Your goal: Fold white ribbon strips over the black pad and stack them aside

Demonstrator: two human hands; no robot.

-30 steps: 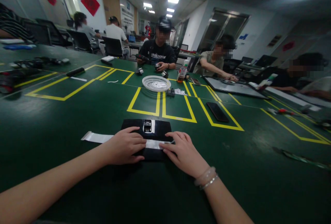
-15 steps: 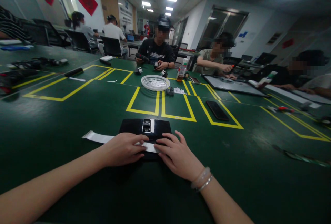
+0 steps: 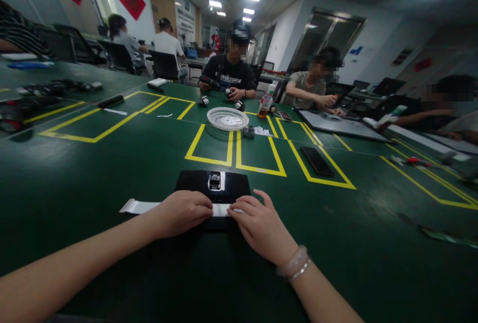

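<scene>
Left hand (image 3: 185,212): lower centre, fingers together, pressing flat white ribbon strip (image 3: 139,206).
Right hand (image 3: 257,224): beside it, fingers slightly apart, fingertips on strip.
Black rectangular panel (image 3: 197,181): beneath both.

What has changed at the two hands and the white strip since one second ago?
The right hand slid left along the white strip, closing on the left hand. The left hand stayed pressing the strip; the black panel did not move.
</scene>
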